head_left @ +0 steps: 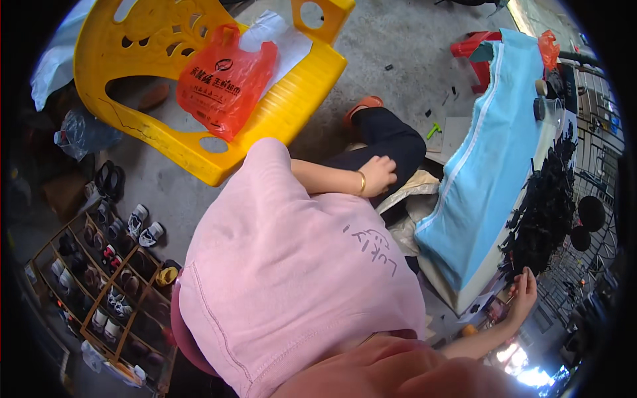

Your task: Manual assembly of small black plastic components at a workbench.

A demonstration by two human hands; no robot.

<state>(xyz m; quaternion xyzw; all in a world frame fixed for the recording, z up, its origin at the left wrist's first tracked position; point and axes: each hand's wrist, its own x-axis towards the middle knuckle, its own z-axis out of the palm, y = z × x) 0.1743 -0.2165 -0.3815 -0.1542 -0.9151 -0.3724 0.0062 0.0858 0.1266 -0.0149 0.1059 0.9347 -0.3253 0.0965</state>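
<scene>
My left hand [379, 176], with a gold bangle at the wrist, rests on my dark trousers [398, 140] with its fingers loosely bent. It holds nothing that I can see. My right hand [523, 295] reaches out at the lower right, fingers stretched toward the near end of a heap of thin black pieces [545, 199]. No held object shows in it. Between my lap and the heap lies a light blue cloth [488, 172] with a white edge, spread over a long work surface. A cream-coloured cloth [411, 196] lies across my lap beside it.
A yellow plastic chair [292, 99] carries a red plastic bag [225, 86] and white sheets. A shoe rack [99, 285] stands at the left. A red stool [474, 63] is beyond the blue cloth. A small green tool [433, 130] lies on the concrete floor.
</scene>
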